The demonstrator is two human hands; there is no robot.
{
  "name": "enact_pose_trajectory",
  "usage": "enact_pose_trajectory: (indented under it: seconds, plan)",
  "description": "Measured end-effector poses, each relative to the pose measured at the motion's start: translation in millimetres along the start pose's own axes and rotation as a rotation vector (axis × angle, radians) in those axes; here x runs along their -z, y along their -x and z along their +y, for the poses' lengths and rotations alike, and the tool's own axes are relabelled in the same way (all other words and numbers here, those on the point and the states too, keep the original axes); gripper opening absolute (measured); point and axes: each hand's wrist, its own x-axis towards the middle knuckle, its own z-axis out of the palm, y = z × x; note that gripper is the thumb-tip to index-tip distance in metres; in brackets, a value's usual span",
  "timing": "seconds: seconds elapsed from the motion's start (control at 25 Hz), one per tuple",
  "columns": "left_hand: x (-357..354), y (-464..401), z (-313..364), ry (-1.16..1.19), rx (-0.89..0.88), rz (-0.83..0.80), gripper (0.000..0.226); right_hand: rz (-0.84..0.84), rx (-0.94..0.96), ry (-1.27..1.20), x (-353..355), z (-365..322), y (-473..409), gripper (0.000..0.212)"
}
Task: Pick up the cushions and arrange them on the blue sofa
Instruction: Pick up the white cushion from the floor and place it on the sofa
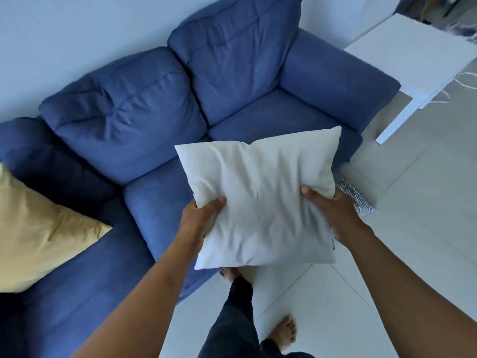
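I hold a square cream cushion [260, 200] in the air, over the front edge of the blue sofa [144, 120]. My left hand [200, 219] grips its left edge with the thumb on top. My right hand [333, 211] grips its right edge. A yellow cushion [36, 233] leans at the sofa's left end, partly cut off by the frame. On the floor behind the cream cushion lies a patterned black-and-white cushion [357, 196], mostly hidden.
A white table [413, 55] stands to the right of the sofa's armrest, with a cord [462, 81] on the floor beneath it. Pale floor tiles [413, 202] spread to the right. My bare feet stand close to the sofa front.
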Motion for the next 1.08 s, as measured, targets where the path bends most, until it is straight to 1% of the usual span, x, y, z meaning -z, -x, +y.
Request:
enact_pose_trajectory:
  seconds: [0.08, 0.2, 0.28, 0.4, 0.52, 0.6, 0.68, 0.76, 0.96, 1.08]
  plan:
    - [23.5, -17.7, 14.6, 0.025, 0.000, 0.029, 0.067, -0.030, 0.005, 0.022, -32.5, -10.8, -17.9, 0.063]
    - [61.6, -45.7, 30.9, 0.063, 0.005, 0.087, 0.054, -0.114, -0.012, 0.048, -85.8, -28.3, -47.2, 0.051]
    - [80.4, -59.9, 36.8, 0.087, 0.027, 0.115, 0.048, -0.151, -0.026, 0.070, -113.7, -39.5, -62.1, 0.047]
    - [118.1, -89.1, 47.1, 0.095, 0.028, 0.161, 0.052, -0.224, -0.064, 0.115, -167.7, -53.8, -89.9, 0.049]
    - [158.9, -119.5, 54.2, 0.115, 0.031, 0.233, 0.062, -0.318, -0.092, 0.152, -225.8, -65.0, -116.8, 0.061]
    - [177.4, -130.6, 58.3, 0.123, 0.049, 0.256, 0.065, -0.352, -0.100, 0.185, -252.0, -68.8, -127.4, 0.058]
    - [196.0, -140.6, 61.6, 0.154, 0.055, 0.267, 0.058, -0.378, -0.109, 0.193, -277.8, -71.3, -137.7, 0.053]
    - [209.3, -149.5, 68.1, 0.153, 0.052, 0.290, 0.051, -0.408, -0.115, 0.221, -301.6, -78.0, -147.1, 0.052]
    - [231.1, -177.0, 82.2, 0.157, 0.057, 0.346, 0.058, -0.449, -0.113, 0.302, -348.4, -92.4, -182.9, 0.049]
    - [239.3, -199.1, 90.1, 0.139, 0.063, 0.385, 0.051, -0.475, -0.097, 0.342, -373.4, -96.0, -211.2, 0.054]
